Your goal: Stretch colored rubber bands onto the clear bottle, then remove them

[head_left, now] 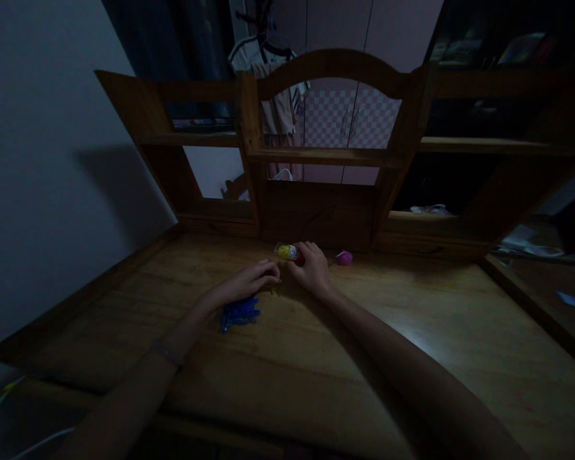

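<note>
My right hand (312, 267) is closed round a small clear container (287, 251) with something yellow inside and a red end at my fingers. It lies on its side above the wooden desk (354, 345). Just to the left, my left hand (256, 281) has its fingers pinched together; what they hold, if anything, is too dark and small to make out. Small yellowish bits (275, 291) lie under its fingertips. Below my left wrist lies a loose heap of thin blue pieces (239, 313). A round pink object (344, 257) rests beyond my right hand.
A wooden shelf unit (316, 156) rises along the back of the desk. On the left stands a pale wall (67, 160). Clothes on hangers (278, 96) and a pink checked cupboard (349, 121) are behind. The room is dim.
</note>
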### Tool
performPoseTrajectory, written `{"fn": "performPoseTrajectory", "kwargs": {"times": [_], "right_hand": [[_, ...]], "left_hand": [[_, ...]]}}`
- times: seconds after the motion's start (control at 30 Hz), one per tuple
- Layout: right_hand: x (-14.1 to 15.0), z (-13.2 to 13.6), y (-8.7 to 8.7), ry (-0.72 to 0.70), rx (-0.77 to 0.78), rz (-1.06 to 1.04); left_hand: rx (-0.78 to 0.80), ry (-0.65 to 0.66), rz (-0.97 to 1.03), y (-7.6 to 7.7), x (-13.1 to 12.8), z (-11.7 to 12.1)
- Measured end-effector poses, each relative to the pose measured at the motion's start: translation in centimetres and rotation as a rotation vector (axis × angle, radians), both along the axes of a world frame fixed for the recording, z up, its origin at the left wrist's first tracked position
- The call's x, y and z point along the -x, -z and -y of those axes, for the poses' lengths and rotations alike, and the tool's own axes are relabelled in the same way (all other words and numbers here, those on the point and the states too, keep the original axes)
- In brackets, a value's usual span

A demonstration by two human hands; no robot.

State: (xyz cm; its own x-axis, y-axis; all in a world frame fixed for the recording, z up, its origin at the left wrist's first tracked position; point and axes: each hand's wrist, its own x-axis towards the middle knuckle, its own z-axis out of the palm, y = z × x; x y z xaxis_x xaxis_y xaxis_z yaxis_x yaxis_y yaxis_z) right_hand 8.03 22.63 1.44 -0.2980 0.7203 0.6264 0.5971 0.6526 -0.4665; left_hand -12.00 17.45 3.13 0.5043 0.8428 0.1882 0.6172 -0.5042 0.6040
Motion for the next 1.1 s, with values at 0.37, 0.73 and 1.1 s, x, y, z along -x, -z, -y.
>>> {"fn": "performPoseTrajectory", "kwargs": {"times": [0.37, 0.73, 1.1], "right_hand": [[-0.1, 0.1, 0.0, -0.003, 0.006, -0.002], [0.1, -0.1, 0.1, -0.006, 0.012, 0.002], [0.0, -0.1, 0.1, -0.006, 0.003, 0.020]], "left_hand": [[-0.081, -0.010, -0.035, 0.2, 0.5, -0.2], [-0.047, 0.045, -0.118, 0.5, 2.1, -0.2], [0.081, -0.062, -0.079, 0.7, 1.8, -0.6]]}}
